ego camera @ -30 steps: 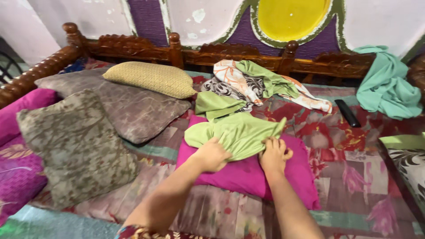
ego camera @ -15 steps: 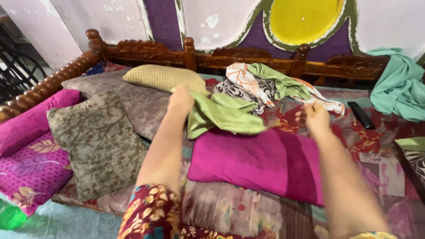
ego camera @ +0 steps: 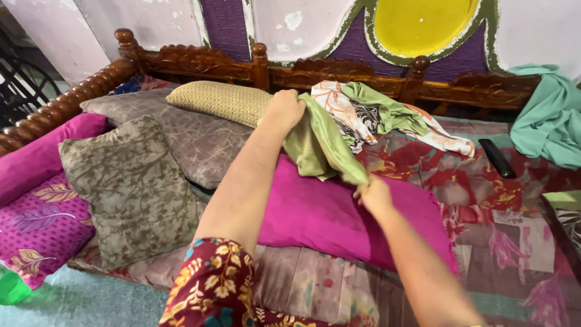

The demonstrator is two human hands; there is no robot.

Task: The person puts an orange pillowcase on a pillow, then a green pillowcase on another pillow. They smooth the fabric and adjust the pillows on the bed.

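My left hand is raised above the bed and grips the top of a light green cloth, which hangs down from it. Lower down, my right hand pinches the bottom corner of the same cloth. Beneath both hands lies a magenta pillow on the patterned bedspread. Behind the cloth sits a heap of printed and green fabric near the carved wooden headboard.
A yellow-beige pillow, a large grey-brown pillow and an olive patterned cushion lie to the left, beside magenta pillows. A black remote and a teal cloth are at the right.
My left hand lifted the green cloth higher off the magenta pillow. My right hand, which was empty half a second ago, came back in and took the cloth's lower corner.
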